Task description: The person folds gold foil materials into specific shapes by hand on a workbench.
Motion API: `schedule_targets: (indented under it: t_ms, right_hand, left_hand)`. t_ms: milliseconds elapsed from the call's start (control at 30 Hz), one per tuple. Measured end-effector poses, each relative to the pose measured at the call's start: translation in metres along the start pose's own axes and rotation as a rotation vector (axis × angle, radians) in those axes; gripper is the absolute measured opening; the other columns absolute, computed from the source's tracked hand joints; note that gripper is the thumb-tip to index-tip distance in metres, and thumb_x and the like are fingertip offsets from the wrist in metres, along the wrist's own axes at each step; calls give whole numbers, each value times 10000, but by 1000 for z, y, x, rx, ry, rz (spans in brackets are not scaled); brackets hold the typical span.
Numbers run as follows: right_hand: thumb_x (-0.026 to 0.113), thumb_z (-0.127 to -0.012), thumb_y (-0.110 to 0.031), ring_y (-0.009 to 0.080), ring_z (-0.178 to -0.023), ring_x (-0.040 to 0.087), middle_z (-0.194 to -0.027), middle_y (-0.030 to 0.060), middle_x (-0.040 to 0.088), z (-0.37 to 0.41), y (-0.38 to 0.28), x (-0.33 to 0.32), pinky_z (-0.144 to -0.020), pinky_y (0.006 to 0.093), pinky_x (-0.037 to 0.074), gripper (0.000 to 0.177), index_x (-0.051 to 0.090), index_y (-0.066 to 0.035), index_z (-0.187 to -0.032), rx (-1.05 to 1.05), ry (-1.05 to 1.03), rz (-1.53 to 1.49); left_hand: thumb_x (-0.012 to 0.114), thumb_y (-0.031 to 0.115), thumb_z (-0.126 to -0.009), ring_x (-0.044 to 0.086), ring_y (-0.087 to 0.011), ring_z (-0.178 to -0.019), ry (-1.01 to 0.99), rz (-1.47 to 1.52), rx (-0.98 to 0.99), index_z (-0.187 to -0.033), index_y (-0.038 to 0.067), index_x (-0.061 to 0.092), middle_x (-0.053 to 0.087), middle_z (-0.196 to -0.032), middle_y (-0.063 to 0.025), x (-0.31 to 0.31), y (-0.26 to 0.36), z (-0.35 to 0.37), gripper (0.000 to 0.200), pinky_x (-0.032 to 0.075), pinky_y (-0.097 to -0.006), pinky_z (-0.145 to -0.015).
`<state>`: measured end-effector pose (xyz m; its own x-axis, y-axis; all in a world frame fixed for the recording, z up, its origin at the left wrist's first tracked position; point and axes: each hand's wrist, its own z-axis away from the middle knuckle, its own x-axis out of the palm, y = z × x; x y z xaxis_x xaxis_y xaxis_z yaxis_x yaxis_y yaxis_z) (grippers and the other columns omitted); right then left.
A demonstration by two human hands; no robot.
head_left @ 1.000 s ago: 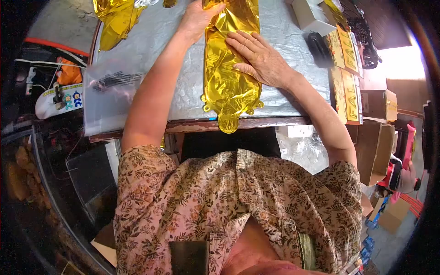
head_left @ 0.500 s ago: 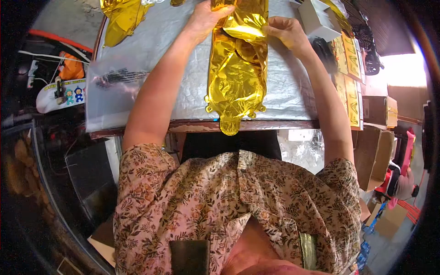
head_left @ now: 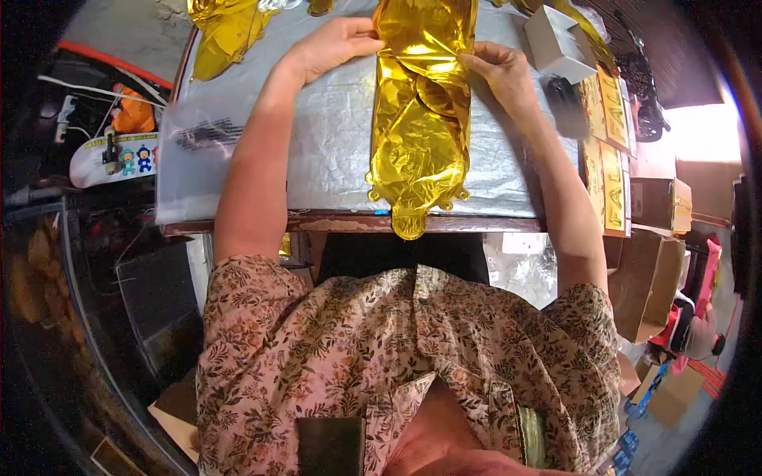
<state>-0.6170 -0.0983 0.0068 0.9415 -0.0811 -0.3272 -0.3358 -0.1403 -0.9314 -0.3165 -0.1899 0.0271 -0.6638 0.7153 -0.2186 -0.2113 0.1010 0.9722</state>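
Observation:
A long, crinkled gold foil piece (head_left: 421,151) lies flat on the silvery-covered table (head_left: 333,151), its rounded tab hanging over the front edge. At its left edge my left hand (head_left: 333,46) pinches the foil between thumb and fingers. My right hand (head_left: 504,71) holds the opposite edge in a pinch, at about the same height. A fold or crease runs across the foil between the two hands. The foil's far end is cut off by the top of the view.
More gold foil (head_left: 226,40) lies at the back left. A white open box (head_left: 556,44) and a black object (head_left: 565,99) are on the right, beside panels with gold letters (head_left: 613,186). Cardboard boxes (head_left: 647,282) stand lower right.
My left hand has moved down and left, from on top of the foil to its left edge. My right hand stays at the right edge. The whole view has shifted slightly.

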Motion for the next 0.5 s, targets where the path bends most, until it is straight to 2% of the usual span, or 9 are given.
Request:
schedule_targets:
  t_ms: [133, 233, 500]
  right_hand:
    - [745, -939, -78, 41, -750, 621, -856, -5, 748, -2, 2, -1, -706, 216, 507, 114, 768, 20, -992, 4, -27, 6]
    - [742, -940, -77, 46, -738, 622, -844, -2, 743, 0, 2, 1, -691, 214, 504, 105, 769, 16, -979, -1, 3, -5]
    - [730, -954, -75, 47, -753, 622, -856, -2, 742, 0, -2, 0, -709, 214, 508, 105, 767, 18, -987, -2, -28, -49]
  left_hand:
    - [664, 173, -992, 629, -73, -1087, 140, -106, 63, -1271, -23, 672, 712, -1201, -9, 3, -6, 0, 342, 488, -237, -978]
    - [676, 147, -981, 646, -73, -1041, 191, -75, 68, -1202, -25, 707, 731, -1143, -6, 4, -16, -3, 282, 504, -230, -941]
    - [705, 130, -966, 658, -56, -918, 299, -72, 32, -1155, -8, 732, 739, -1053, 1, 12, -16, -4, 235, 534, -224, -828]
